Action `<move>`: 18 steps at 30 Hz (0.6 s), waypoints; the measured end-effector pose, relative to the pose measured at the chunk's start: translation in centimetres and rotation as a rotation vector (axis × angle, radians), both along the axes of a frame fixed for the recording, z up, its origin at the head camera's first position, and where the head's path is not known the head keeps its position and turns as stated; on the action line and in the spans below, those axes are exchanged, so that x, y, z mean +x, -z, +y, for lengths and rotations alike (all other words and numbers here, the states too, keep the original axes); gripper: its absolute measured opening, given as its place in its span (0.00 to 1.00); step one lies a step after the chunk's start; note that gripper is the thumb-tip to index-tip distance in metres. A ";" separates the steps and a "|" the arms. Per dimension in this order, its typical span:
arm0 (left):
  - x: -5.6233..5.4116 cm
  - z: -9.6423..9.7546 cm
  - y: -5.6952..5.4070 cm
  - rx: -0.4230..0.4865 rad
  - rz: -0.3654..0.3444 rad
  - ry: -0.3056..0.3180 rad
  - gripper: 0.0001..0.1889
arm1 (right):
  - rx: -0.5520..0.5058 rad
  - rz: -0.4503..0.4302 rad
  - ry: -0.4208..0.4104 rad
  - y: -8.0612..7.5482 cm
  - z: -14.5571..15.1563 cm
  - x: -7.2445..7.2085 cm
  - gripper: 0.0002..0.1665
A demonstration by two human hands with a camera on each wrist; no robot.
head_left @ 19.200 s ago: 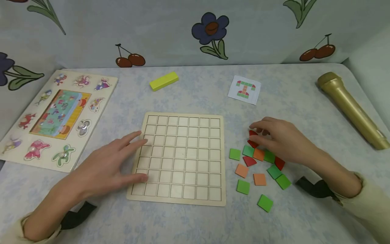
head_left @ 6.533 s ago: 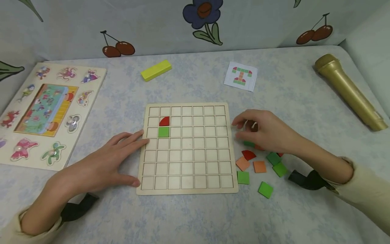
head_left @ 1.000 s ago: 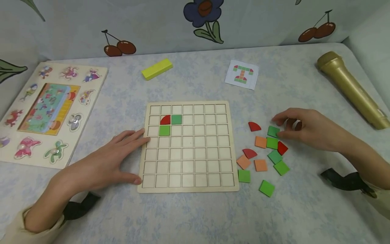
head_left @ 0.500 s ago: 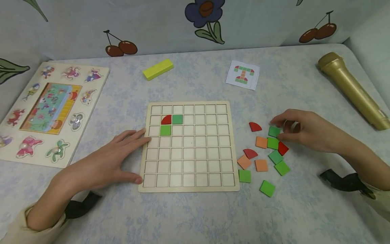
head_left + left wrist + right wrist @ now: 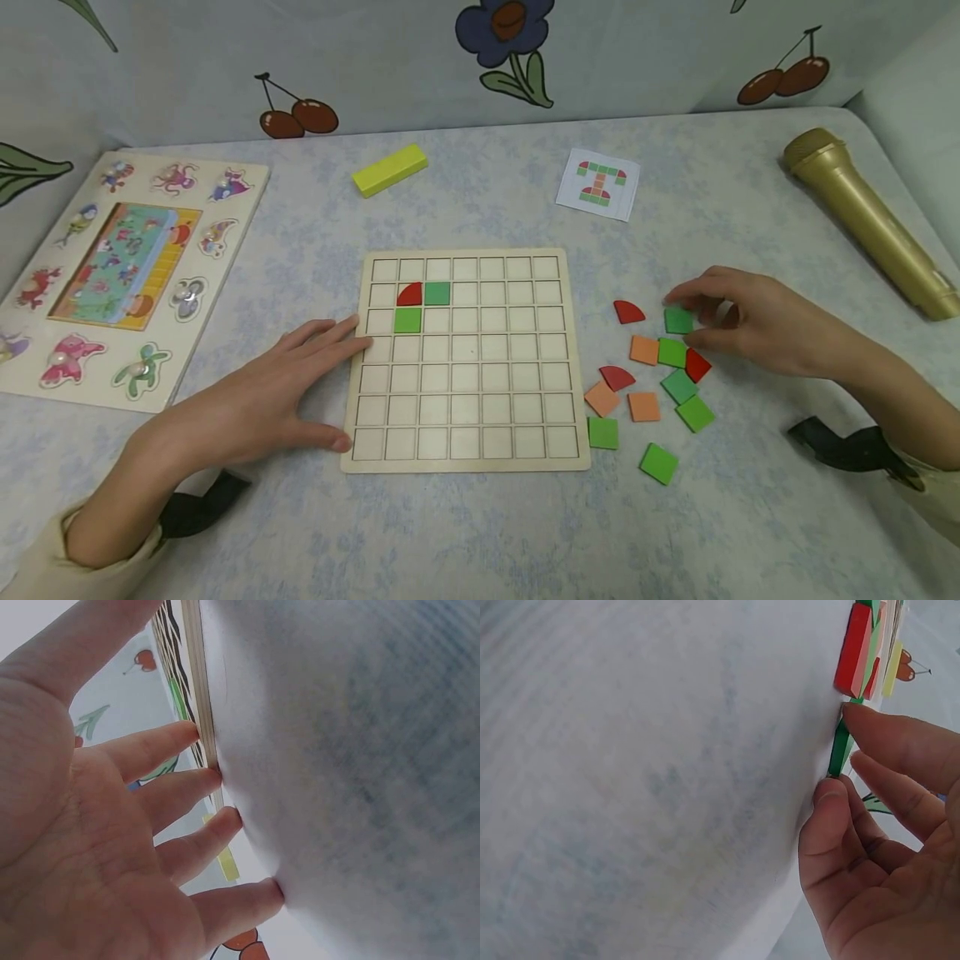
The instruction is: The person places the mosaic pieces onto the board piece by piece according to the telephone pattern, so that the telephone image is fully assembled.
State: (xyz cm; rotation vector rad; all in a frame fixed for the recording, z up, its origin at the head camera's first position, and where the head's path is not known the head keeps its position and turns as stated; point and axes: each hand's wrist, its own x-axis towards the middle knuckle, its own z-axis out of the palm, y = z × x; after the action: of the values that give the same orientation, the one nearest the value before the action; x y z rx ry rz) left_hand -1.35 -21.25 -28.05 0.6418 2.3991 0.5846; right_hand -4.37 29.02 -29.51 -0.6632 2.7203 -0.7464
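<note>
In the head view a wooden grid board [image 5: 465,367] lies flat on the table. In its upper left cells sit a red quarter-circle tile [image 5: 410,295] and two green square tiles, one right of it and one below. My left hand [image 5: 262,400] rests at the board's left edge, fingers spread; the left wrist view shows the fingertips [image 5: 191,731] at the board's side [image 5: 204,697]. At the loose tiles' far right, my right hand [image 5: 757,321] pinches a green square tile [image 5: 678,321] between thumb and fingers, low over the table. The right wrist view shows this green tile [image 5: 841,746] edge-on.
Several loose green, orange [image 5: 643,407] and red [image 5: 628,312] tiles lie right of the board. Behind are a pattern card [image 5: 598,185] with a T-like figure and a yellow block [image 5: 390,171]. A knobbed animal puzzle [image 5: 142,275] lies left, a gold microphone [image 5: 870,225] right.
Since the earliest frame, one red and two green tiles have come onto the board. Over the last second my right hand stays nearly still; its green tile shifts slightly right. My left hand stays put.
</note>
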 end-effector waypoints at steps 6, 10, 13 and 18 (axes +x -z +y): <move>-0.1 0.0 0.0 -0.010 0.011 0.003 0.54 | -0.001 0.005 0.005 0.1 -0.1 0.0 0.23; 0.0 0.0 0.0 -0.008 0.018 0.003 0.54 | -0.004 0.010 0.011 0.2 -0.2 0.0 0.22; 0.0 0.0 -0.1 -0.011 0.025 0.003 0.54 | -0.003 0.011 0.020 0.2 -0.3 0.0 0.22; 0.1 0.0 -0.1 -0.022 0.042 0.008 0.55 | -0.025 0.029 0.032 0.0 -1.0 -0.1 0.22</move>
State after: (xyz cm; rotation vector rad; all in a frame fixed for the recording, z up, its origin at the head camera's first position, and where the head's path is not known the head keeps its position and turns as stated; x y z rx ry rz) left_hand -1.23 -21.21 -27.93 0.6600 2.4380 0.5461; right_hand -4.44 28.05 -29.51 -0.6415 2.7584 -0.7850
